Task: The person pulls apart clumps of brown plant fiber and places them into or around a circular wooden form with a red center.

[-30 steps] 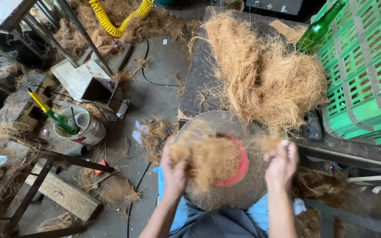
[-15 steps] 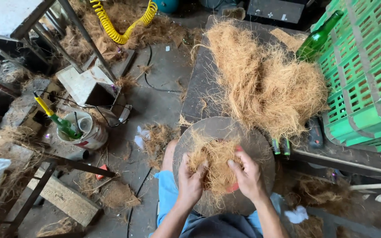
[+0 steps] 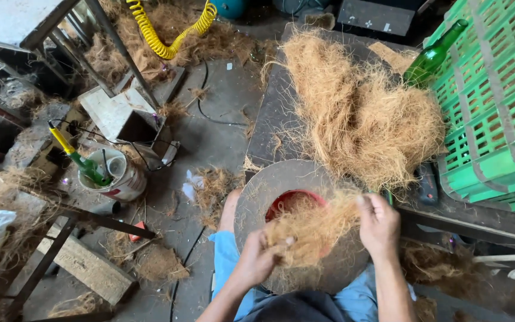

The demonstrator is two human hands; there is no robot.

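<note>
The right hand (image 3: 379, 225) has swung outward, pulling the fibre tuft (image 3: 311, 229) wider; the left hand (image 3: 258, 257) pinches its other end. A fibre heap (image 3: 365, 113) and green crate (image 3: 496, 113) crowd behind.

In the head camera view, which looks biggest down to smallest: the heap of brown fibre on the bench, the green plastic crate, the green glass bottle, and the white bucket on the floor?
1. Green plastic crate, though cut off by the frame edge.
2. Heap of brown fibre, close behind; unsure, since the crate is only partly shown.
3. White bucket, farther from the camera, on the floor.
4. Green glass bottle, about bucket-sized; unsure.
</note>
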